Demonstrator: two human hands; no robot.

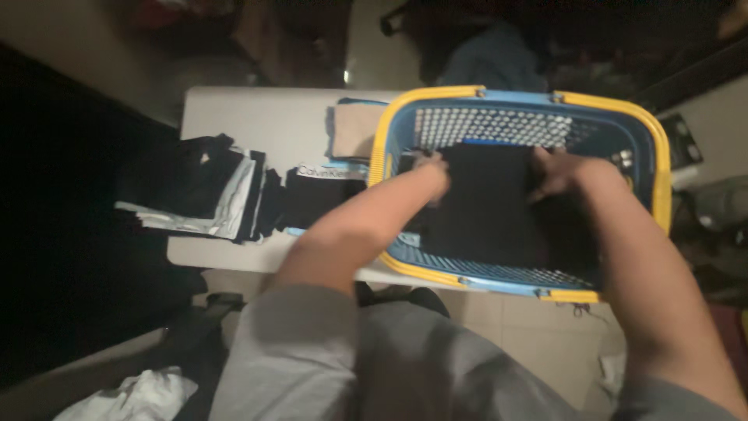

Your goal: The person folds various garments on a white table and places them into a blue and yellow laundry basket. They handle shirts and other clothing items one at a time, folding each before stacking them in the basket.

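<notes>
On the left of the table (234,117) we have a pile of folded dark and grey clothes (210,195), with a black piece bearing a white band (319,183) just beside it and a tan piece (354,129) behind, touching the basket's rim; the blue basket (658,179) with its yellow edge stands on the table's right end, partly overhanging the near edge. Inside it lies the black cloth (487,203), which we hold at both top corners; it looks soft, light and limp, so we judge it will sag and fold wherever it is not held, and the corners or the top hem are the sound places to grip; nothing about it seems fragile or slippery. Our left hand (428,171) reaches in over the basket's left wall, forearm slanting up from the lower left, fingers curled onto the cloth's left corner; our right hand (561,171) comes in from the right, forearm running down along the basket's right side, fingers pinched on the right corner; both hands are closed on the cloth, though blur hides the fingertips.
</notes>
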